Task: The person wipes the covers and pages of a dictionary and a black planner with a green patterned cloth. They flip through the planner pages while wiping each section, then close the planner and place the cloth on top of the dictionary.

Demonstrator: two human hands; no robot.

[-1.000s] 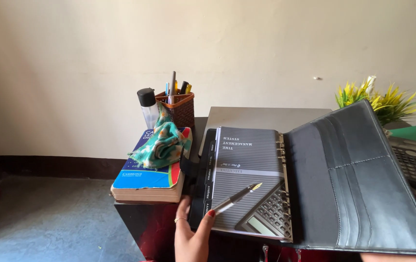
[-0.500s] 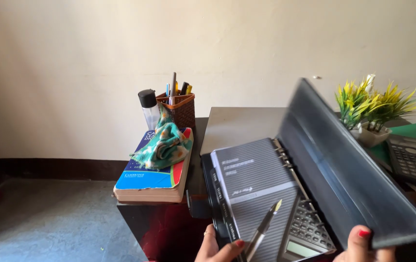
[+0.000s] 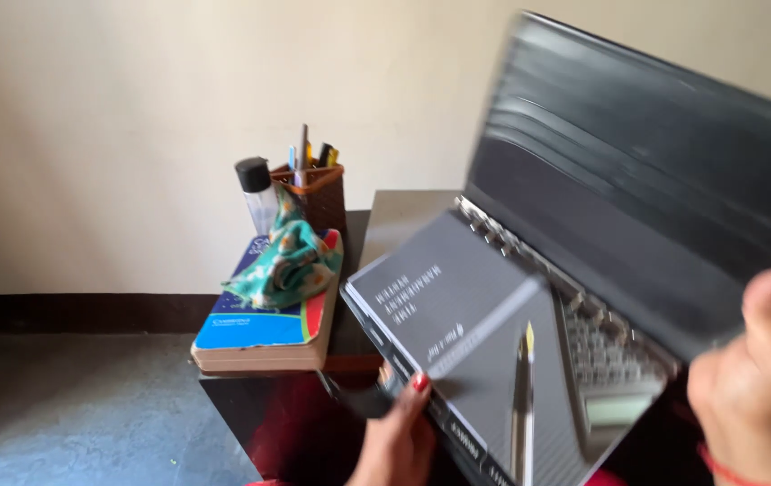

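A black ring-binder organiser (image 3: 484,306) is lifted off the table and tilted, its cover (image 3: 646,180) raised at the right. Inside lie a grey page, a pen (image 3: 523,396) and a built-in calculator (image 3: 606,360). My left hand (image 3: 399,436) grips the organiser's lower left edge from beneath, thumb on the page. My right hand (image 3: 754,387) holds the cover's lower right edge. The picture is blurred by motion.
A thick blue book (image 3: 264,315) lies on the dark table's (image 3: 399,211) left corner with a green patterned cloth (image 3: 286,261) on it. Behind stand a clear bottle with a black cap (image 3: 257,193) and a brown pen holder (image 3: 318,189). Grey floor lies at the left.
The organiser lay open flat on the table; both hands have since lifted it toward me and swung its right cover upward. The camera has moved closer.
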